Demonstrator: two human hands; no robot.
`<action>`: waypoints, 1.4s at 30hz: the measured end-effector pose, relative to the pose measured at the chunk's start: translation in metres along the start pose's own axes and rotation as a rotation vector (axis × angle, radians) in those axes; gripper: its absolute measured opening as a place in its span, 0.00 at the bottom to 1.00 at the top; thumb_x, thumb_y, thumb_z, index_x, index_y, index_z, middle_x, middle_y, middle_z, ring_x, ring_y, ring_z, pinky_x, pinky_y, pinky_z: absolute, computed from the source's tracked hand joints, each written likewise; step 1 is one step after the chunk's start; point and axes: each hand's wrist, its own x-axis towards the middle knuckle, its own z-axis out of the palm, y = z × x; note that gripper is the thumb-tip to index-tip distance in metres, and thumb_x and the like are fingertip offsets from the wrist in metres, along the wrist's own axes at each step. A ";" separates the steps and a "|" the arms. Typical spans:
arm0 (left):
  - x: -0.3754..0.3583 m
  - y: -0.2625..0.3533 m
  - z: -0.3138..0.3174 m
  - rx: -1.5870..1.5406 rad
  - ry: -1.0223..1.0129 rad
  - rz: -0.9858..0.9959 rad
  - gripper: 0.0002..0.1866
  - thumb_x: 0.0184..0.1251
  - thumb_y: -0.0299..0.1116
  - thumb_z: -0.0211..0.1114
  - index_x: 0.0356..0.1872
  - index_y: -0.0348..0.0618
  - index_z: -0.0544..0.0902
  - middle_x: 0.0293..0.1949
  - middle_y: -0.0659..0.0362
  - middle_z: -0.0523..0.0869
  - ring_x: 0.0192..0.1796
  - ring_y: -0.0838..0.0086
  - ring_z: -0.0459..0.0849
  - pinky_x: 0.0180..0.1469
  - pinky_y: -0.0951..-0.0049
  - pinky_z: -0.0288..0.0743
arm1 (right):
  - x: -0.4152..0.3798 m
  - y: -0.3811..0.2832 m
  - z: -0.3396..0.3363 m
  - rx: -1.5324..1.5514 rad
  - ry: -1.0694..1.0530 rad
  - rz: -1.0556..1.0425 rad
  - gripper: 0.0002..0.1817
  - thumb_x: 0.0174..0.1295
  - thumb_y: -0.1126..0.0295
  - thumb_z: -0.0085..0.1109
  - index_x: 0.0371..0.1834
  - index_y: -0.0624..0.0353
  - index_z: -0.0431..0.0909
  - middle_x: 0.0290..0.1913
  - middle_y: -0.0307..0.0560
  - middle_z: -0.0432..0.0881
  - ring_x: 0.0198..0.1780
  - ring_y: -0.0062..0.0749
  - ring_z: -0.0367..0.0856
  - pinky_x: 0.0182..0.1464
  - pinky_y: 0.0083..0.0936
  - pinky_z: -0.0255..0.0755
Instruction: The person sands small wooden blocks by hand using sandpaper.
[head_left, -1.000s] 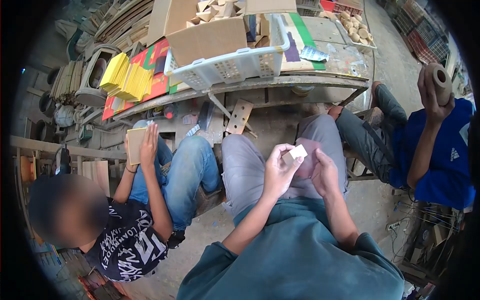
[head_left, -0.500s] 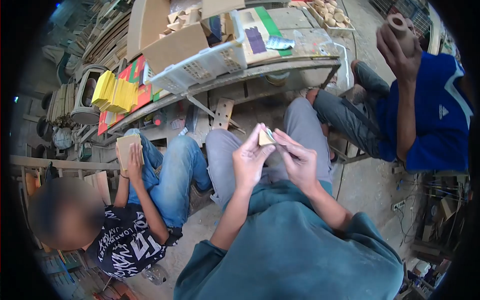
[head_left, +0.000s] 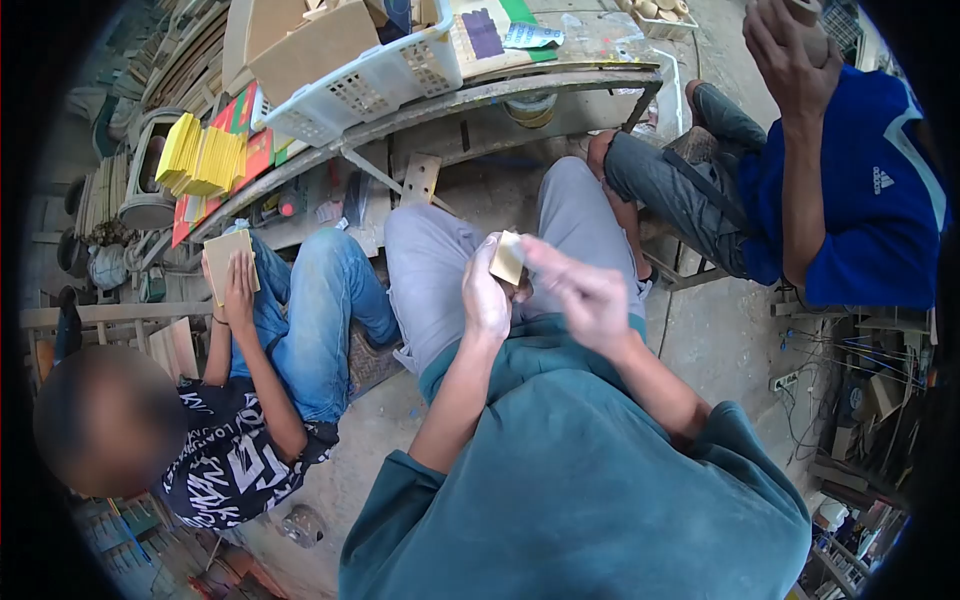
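Observation:
Over my lap, my left hand grips a small pale wooden block, its flat face turned up between thumb and fingers. Just right of the block is my right hand, smeared by motion, with its fingertips close to the block's edge. Whatever those fingers hold is lost in the blur. Both hands are above my grey trousers, in front of my green shirt.
Ahead is a workbench with a white plastic basket, a cardboard box and yellow slats. At left, a seated person holds a flat wooden board. A person in blue at right holds a rounded wooden piece.
The wooden block has turned in my left hand, showing its broad face. My right hand has moved from touching it to a blurred position at its right. The view has shifted slightly.

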 end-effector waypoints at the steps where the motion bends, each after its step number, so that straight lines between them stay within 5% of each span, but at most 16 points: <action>1: 0.004 -0.001 -0.003 -0.005 0.008 -0.001 0.16 0.75 0.42 0.42 0.41 0.43 0.76 0.28 0.61 0.77 0.24 0.77 0.74 0.23 0.76 0.68 | 0.000 -0.004 -0.002 0.179 0.169 0.284 0.12 0.62 0.79 0.57 0.48 0.68 0.81 0.47 0.50 0.85 0.50 0.29 0.83 0.54 0.26 0.75; 3: 0.012 -0.006 -0.013 -0.209 -0.096 0.023 0.12 0.71 0.40 0.44 0.35 0.45 0.73 0.21 0.62 0.71 0.18 0.79 0.66 0.16 0.79 0.55 | 0.015 0.000 -0.018 0.012 0.280 0.475 0.13 0.68 0.71 0.56 0.48 0.71 0.80 0.43 0.46 0.85 0.41 0.19 0.81 0.44 0.18 0.76; 4: 0.017 -0.008 -0.015 -0.214 -0.091 0.014 0.12 0.71 0.40 0.44 0.35 0.45 0.73 0.21 0.62 0.71 0.18 0.79 0.66 0.16 0.79 0.55 | 0.020 0.011 -0.018 0.258 0.329 0.586 0.15 0.66 0.70 0.59 0.50 0.70 0.79 0.38 0.43 0.85 0.34 0.18 0.81 0.37 0.17 0.75; 8: 0.034 -0.018 -0.021 -0.398 -0.152 -0.152 0.12 0.69 0.41 0.44 0.31 0.46 0.71 0.19 0.62 0.67 0.18 0.79 0.64 0.17 0.80 0.55 | 0.029 0.033 -0.012 0.572 0.276 0.887 0.19 0.62 0.72 0.63 0.55 0.64 0.73 0.40 0.44 0.85 0.37 0.22 0.83 0.39 0.20 0.77; 12: 0.046 -0.011 -0.028 -0.547 -0.171 -0.191 0.15 0.69 0.43 0.44 0.30 0.44 0.72 0.20 0.62 0.67 0.20 0.78 0.63 0.20 0.80 0.57 | 0.038 0.035 -0.016 0.810 0.120 0.904 0.23 0.53 0.81 0.65 0.54 0.62 0.74 0.46 0.43 0.83 0.46 0.26 0.83 0.45 0.25 0.79; 15: 0.053 -0.001 -0.034 -0.608 -0.149 -0.191 0.17 0.70 0.44 0.44 0.31 0.41 0.72 0.22 0.62 0.66 0.21 0.79 0.62 0.20 0.79 0.56 | 0.044 0.046 -0.014 0.660 0.187 0.860 0.21 0.53 0.83 0.62 0.52 0.61 0.77 0.46 0.42 0.83 0.46 0.24 0.82 0.46 0.25 0.78; 17: 0.066 -0.006 -0.045 -0.569 -0.215 -0.133 0.18 0.72 0.45 0.43 0.32 0.43 0.72 0.21 0.63 0.66 0.21 0.80 0.62 0.18 0.79 0.54 | 0.039 0.069 0.000 0.490 0.223 0.871 0.20 0.56 0.81 0.60 0.54 0.64 0.77 0.46 0.39 0.83 0.45 0.24 0.82 0.48 0.24 0.76; 19: 0.075 -0.016 -0.047 -0.230 -0.017 0.006 0.16 0.74 0.45 0.46 0.31 0.48 0.72 0.22 0.62 0.71 0.23 0.79 0.68 0.21 0.76 0.59 | 0.038 0.089 0.026 0.078 0.168 0.404 0.19 0.65 0.74 0.55 0.59 0.66 0.75 0.47 0.41 0.84 0.49 0.30 0.82 0.52 0.23 0.74; 20: 0.087 -0.031 -0.049 -0.004 0.119 0.220 0.15 0.74 0.43 0.46 0.30 0.46 0.71 0.22 0.61 0.70 0.24 0.77 0.68 0.24 0.73 0.61 | 0.041 0.086 0.034 0.034 0.008 0.634 0.22 0.68 0.69 0.50 0.64 0.67 0.68 0.56 0.47 0.78 0.57 0.34 0.76 0.59 0.24 0.68; 22: 0.101 -0.058 -0.055 0.455 0.347 0.583 0.13 0.72 0.38 0.46 0.28 0.43 0.68 0.22 0.58 0.69 0.27 0.72 0.69 0.30 0.68 0.64 | 0.027 0.085 0.060 -0.058 -0.159 0.622 0.29 0.74 0.61 0.41 0.71 0.69 0.55 0.70 0.55 0.61 0.71 0.40 0.59 0.70 0.26 0.53; 23: 0.102 -0.061 -0.062 0.563 0.358 0.605 0.12 0.70 0.37 0.46 0.28 0.41 0.67 0.21 0.56 0.68 0.27 0.70 0.68 0.32 0.66 0.64 | 0.018 0.097 0.075 -0.092 -0.158 0.380 0.32 0.75 0.56 0.37 0.73 0.69 0.49 0.76 0.57 0.50 0.77 0.40 0.48 0.74 0.27 0.44; 25: 0.104 -0.064 -0.076 0.644 0.311 0.521 0.11 0.68 0.34 0.45 0.28 0.39 0.66 0.21 0.51 0.67 0.27 0.65 0.68 0.33 0.62 0.65 | 0.018 0.114 0.075 0.003 -0.250 0.540 0.38 0.75 0.49 0.29 0.75 0.69 0.39 0.78 0.57 0.36 0.79 0.42 0.36 0.75 0.27 0.35; 30: 0.102 -0.074 -0.078 0.947 0.282 0.462 0.16 0.71 0.41 0.46 0.32 0.37 0.69 0.29 0.36 0.79 0.37 0.36 0.77 0.35 0.45 0.66 | 0.034 0.151 0.073 0.238 -0.208 1.046 0.49 0.68 0.32 0.24 0.75 0.67 0.39 0.77 0.57 0.43 0.78 0.41 0.39 0.75 0.29 0.37; 33: 0.118 -0.068 -0.090 0.881 0.336 0.335 0.15 0.69 0.40 0.50 0.31 0.37 0.69 0.28 0.36 0.77 0.36 0.37 0.76 0.35 0.48 0.65 | 0.039 0.127 0.079 0.353 -0.112 1.076 0.53 0.64 0.28 0.26 0.75 0.67 0.41 0.77 0.56 0.45 0.78 0.40 0.40 0.75 0.32 0.38; 39: 0.112 -0.086 -0.088 0.926 0.242 0.556 0.12 0.65 0.35 0.54 0.30 0.34 0.69 0.23 0.38 0.74 0.31 0.40 0.74 0.33 0.51 0.64 | 0.035 0.153 0.068 0.457 -0.184 1.170 0.53 0.63 0.27 0.27 0.75 0.66 0.45 0.76 0.55 0.45 0.77 0.39 0.42 0.75 0.30 0.39; 42: 0.120 -0.079 -0.102 0.607 0.296 0.385 0.13 0.62 0.36 0.56 0.24 0.35 0.72 0.23 0.44 0.75 0.30 0.49 0.76 0.30 0.56 0.65 | 0.023 0.129 0.086 0.037 -0.241 0.922 0.49 0.67 0.33 0.26 0.75 0.69 0.42 0.77 0.59 0.43 0.79 0.41 0.36 0.76 0.30 0.33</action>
